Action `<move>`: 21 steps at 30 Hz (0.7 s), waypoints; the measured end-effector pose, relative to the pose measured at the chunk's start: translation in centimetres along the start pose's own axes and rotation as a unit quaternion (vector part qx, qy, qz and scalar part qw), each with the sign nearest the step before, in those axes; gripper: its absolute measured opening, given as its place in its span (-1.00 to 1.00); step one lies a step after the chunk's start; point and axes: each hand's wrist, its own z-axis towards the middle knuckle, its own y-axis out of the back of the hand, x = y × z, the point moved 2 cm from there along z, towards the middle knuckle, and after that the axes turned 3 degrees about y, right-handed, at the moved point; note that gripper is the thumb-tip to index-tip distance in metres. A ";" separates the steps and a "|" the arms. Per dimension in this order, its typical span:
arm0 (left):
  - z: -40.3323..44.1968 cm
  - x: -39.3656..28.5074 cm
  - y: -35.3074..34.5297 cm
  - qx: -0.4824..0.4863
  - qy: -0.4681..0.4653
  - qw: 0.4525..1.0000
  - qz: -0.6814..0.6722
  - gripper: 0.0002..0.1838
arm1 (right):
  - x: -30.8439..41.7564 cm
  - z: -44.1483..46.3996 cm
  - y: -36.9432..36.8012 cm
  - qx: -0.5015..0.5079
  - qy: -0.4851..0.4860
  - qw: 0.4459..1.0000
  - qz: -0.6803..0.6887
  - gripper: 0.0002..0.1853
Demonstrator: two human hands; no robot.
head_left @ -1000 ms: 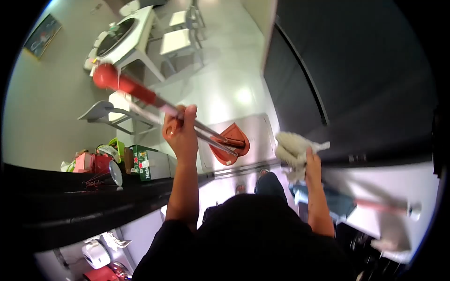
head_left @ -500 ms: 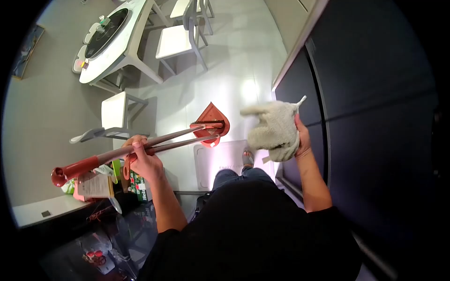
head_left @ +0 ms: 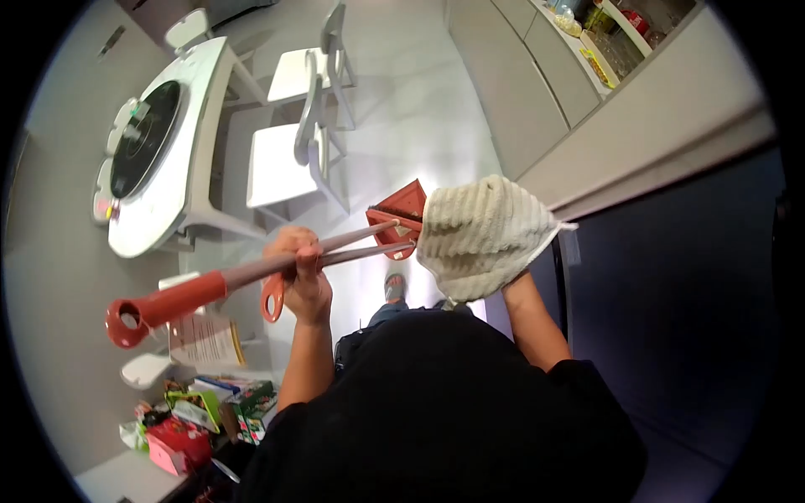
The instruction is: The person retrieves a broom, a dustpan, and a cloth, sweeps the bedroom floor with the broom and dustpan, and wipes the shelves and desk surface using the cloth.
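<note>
My left hand (head_left: pixel 302 272) is wrapped round the two long handles of a broom and a dustpan, whose thick red grip (head_left: pixel 172 308) points to the left. At the far end of the handles, the red dustpan (head_left: pixel 407 201) has the dark broom bristles lying against it, near the floor. A cream ribbed cloth (head_left: pixel 486 239) hangs spread out over my right hand (head_left: pixel 518 285), which grips it from beneath. The cloth covers most of the fingers and overlaps the dustpan's right edge in view.
White chairs (head_left: pixel 281 166) stand beside a white table (head_left: pixel 197 138) with a dark round turntable. Boxes and bags (head_left: pixel 180 444) are piled at lower left. Grey cabinets (head_left: pixel 520 75) line the upper right, with a dark panel (head_left: pixel 671 310) below. My sandalled foot (head_left: pixel 395 287) shows below the dustpan.
The view has turned and moved forward past the dark panel, bringing the cabinets into sight. The handles have swung from diagonal to nearly level. The bunched cloth now hangs spread out.
</note>
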 end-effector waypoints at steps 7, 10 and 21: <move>18.5 16.0 -10.4 0.037 0.001 0.999 -0.032 -0.67 | 5.2 20.4 5.8 -0.042 0.219 0.789 -0.573 -0.38; 25.9 23.3 -14.9 0.033 -0.003 0.999 -0.034 -0.73 | 6.5 29.8 8.8 -0.049 0.260 0.643 -0.719 -0.40; 52.6 36.8 -19.3 -0.167 -0.022 0.985 -0.041 -0.77 | -0.9 69.6 18.1 0.104 0.088 0.877 -0.460 -0.56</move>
